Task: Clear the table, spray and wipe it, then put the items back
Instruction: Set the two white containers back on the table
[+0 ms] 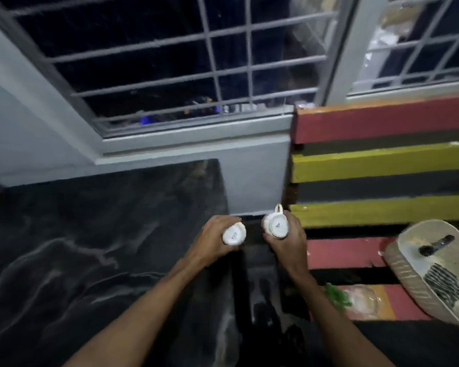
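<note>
The left hand (214, 241) is closed around a white cup (233, 235), which is turned so that its underside faces up. The right hand (286, 241) is closed around a second white cup (276, 225), also bottom-up, with its handle (278, 208) pointing away from the person. Both cups are held in the air, close to each other, over the gap between the dark marbled table (90, 247) on the left and the striped bench (382, 160) on the right. The table top, as far as it shows, carries nothing.

What could go wrong, in my judgement: the two cups are near enough that they may knock together and chip if the hands move toward each other. Each cup is held around its body and not by the handle, so a loose grip could let one slide out, and below is the gap, not a surface. If the cups go onto the bench, the openings between its red and yellow slats could tip a cup. The picture is blurred, so the head or the hands seem to be in motion, which makes a careful placing harder.

About writing: each cup has a small dark mark printed on its base, but it is too blurred to read. On the bench lies a woven fan (429, 271) with a dark pattern, no letters. Behind is a barred window (196, 62).
</note>
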